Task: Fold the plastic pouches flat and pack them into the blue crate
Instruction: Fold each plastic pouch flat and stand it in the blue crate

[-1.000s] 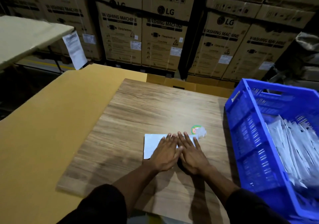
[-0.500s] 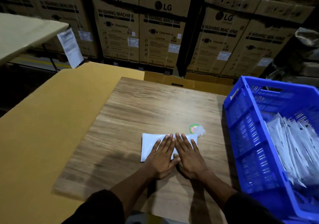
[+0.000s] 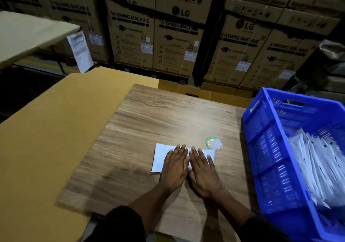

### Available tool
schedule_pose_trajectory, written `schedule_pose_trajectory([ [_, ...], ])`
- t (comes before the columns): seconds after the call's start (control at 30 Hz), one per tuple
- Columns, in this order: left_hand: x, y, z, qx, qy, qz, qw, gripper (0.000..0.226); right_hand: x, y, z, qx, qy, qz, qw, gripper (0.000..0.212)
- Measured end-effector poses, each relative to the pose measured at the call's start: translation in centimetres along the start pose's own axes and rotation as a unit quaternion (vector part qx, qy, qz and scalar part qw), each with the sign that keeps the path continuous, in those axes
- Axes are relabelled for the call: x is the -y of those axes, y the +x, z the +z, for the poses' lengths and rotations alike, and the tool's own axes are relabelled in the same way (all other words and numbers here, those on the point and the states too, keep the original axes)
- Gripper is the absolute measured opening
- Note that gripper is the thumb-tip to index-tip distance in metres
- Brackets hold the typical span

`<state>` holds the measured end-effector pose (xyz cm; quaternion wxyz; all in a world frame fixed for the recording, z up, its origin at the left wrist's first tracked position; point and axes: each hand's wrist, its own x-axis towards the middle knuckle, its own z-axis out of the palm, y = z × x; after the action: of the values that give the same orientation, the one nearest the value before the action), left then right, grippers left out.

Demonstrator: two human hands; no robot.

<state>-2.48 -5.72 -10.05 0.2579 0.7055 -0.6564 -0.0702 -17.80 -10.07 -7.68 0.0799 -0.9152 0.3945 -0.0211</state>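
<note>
A white plastic pouch (image 3: 159, 158) lies flat on the wooden board (image 3: 168, 115). My left hand (image 3: 174, 167) and my right hand (image 3: 202, 171) press down on it side by side, fingers straight, covering its middle and right part. Only the pouch's left end and a strip at its right edge show. The blue crate (image 3: 261, 128) stands to the right of the board, and several folded white pouches (image 3: 321, 167) lean in a row inside it.
A small round green and red sticker with a crumpled bit of clear plastic (image 3: 212, 143) lies just beyond my right fingertips. Yellow cardboard (image 3: 48, 139) covers the table on the left. Stacked washing machine cartons (image 3: 177, 36) stand behind, and a pale table (image 3: 24, 34) at far left.
Both hands have stayed flat on the pouch, sliding slightly forward over it. The camera has shifted a little, the pouch lies in the same spot.
</note>
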Motion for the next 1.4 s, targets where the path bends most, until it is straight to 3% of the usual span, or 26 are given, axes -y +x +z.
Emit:
schedule_pose_trajectory([
  [0.1, -0.6, 0.6, 0.0, 0.026, -0.007, -0.049, 0.998, 0.048, -0.1, 0.0, 0.0, 0.014, 0.005, 0.0, 1.0, 0.069],
  [0.3, -0.4, -0.4, 0.5, 0.0, 0.074, -0.035, 0.997, 0.053, -0.4, 0.6, -0.8, 0.029, 0.07, 0.01, 0.997, 0.077],
  [0.43, -0.6, -0.5, 0.3, -0.008, 0.085, -0.033, 0.996, 0.053, -0.1, 1.7, -1.5, 0.018, 0.054, 0.031, 0.998, 0.084],
  [0.67, -0.3, -0.6, 0.4, 0.016, 0.11, -0.028, 0.993, 0.054, -1.1, 1.9, -0.9, 0.009, 0.026, 0.023, 0.999, 0.067],
  [0.93, 0.2, -0.1, 0.1, 0.047, 0.128, -0.032, 0.99, 0.053, -0.9, 2.2, -1.1, 0.024, 0.005, 0.034, 0.999, 0.067],
  [1.13, 0.5, 0.1, -0.2, 0.079, 0.143, -0.042, 0.986, 0.054, -0.1, 3.2, -2.1, 0.07, -0.014, 0.048, 0.996, 0.084],
  [1.4, 0.1, -0.6, 0.2, 0.049, 0.137, -0.078, 0.986, 0.063, 0.2, 2.1, -1.7, 0.085, -0.023, 0.065, 0.994, 0.086],
])
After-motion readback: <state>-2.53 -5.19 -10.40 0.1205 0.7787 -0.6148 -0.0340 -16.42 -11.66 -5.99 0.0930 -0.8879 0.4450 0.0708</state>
